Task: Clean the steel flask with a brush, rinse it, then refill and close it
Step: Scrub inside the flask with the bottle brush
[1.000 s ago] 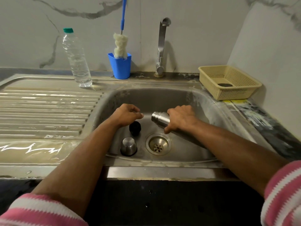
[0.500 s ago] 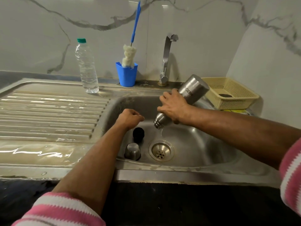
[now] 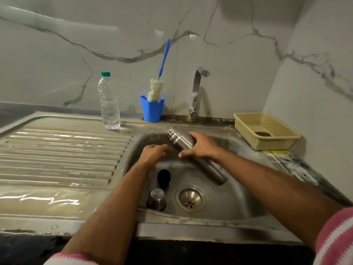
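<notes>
Over the sink (image 3: 238,150), my right hand (image 3: 202,147) grips the tilted, uncapped steel flask (image 3: 206,163) mid-body, where I judge the rigid, wet-slick steel safest to hold, my left hand (image 3: 152,153) loosely curled and empty, while the brush (image 3: 156,88) waits in its blue cup (image 3: 152,111).

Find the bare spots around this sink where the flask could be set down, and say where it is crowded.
Free: the ribbed drainboard left of the basin and in front of the water bottle; the basin floor right of the drain. Crowded: the basin's left side, with the black stopper and steel cap; the back ledge, with the blue cup and tap.
</notes>
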